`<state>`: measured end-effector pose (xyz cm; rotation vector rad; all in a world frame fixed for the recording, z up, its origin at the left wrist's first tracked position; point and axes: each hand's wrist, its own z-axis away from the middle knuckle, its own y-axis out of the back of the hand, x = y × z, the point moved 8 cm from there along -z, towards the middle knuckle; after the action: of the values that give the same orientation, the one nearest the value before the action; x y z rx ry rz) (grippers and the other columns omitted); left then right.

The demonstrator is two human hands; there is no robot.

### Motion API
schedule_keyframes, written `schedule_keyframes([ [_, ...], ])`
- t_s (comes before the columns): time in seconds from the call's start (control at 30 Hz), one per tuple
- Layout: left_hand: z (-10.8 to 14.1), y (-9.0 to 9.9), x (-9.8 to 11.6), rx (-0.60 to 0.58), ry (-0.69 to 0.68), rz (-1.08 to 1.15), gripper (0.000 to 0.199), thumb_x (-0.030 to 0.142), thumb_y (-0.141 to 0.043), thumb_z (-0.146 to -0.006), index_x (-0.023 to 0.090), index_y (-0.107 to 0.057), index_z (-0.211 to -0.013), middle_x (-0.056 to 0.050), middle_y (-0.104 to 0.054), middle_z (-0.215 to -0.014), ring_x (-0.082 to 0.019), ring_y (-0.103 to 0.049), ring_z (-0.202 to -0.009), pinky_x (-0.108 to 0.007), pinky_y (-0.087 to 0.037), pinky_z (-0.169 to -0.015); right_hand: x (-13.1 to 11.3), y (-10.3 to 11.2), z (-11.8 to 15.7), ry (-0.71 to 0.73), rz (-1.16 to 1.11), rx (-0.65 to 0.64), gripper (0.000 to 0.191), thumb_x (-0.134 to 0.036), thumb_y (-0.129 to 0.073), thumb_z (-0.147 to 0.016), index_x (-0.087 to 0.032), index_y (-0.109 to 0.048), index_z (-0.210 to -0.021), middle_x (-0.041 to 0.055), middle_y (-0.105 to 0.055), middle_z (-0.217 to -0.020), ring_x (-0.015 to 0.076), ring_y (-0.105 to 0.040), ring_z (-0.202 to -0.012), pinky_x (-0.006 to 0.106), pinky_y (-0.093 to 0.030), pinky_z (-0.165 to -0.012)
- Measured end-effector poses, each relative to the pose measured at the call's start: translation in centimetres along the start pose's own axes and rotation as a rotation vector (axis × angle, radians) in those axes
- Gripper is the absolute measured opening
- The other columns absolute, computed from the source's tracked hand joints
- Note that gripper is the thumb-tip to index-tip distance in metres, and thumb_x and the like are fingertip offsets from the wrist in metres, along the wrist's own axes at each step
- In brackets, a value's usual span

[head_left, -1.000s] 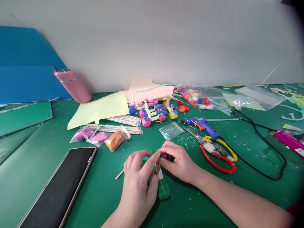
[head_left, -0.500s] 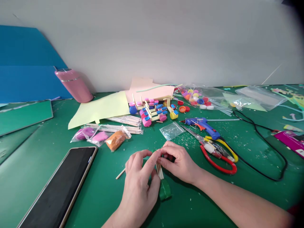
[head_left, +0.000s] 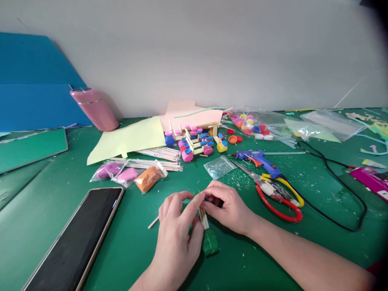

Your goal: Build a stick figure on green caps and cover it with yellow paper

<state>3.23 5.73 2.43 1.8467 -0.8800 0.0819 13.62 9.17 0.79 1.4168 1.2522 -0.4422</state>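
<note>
My left hand and my right hand meet low in the middle, fingertips pinched together at the far end of a small bundle of pale wooden sticks. At the near end of the sticks sits a lobed, glossy green piece; its exact kind is unclear. A bit of green also shows between the fingertips, mostly covered by them. Left of my left hand, a loose wooden stick lies partly hidden on the table.
A phone lies at left, near bagged clay. Small cap-and-stick models stand behind the hands. To the right are a blue glue gun with a black cord, red-handled scissors and yellow-handled pliers. A pink tumbler leans at back left.
The green piece at the near end of the sticks has turned slightly, showing more of its lobed side. Both hands stay almost where they were.
</note>
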Motion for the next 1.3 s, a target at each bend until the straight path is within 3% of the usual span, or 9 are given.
schedule_keyframes([
  [1.3,-0.14,-0.19,0.24,-0.022,-0.021,0.040,0.045,0.001,-0.043,-0.076,0.019,-0.046,-0.117,-0.009,-0.047,-0.101,-0.023,-0.043,-0.094,-0.040,-0.039,-0.075,-0.08,0.14,-0.02,0.036,-0.030,-0.001,0.007,-0.020,-0.057,-0.083,-0.015,-0.061,-0.080,-0.0006,-0.048,-0.072,0.0103,-0.048,-0.064,0.021,-0.039,-0.056],
])
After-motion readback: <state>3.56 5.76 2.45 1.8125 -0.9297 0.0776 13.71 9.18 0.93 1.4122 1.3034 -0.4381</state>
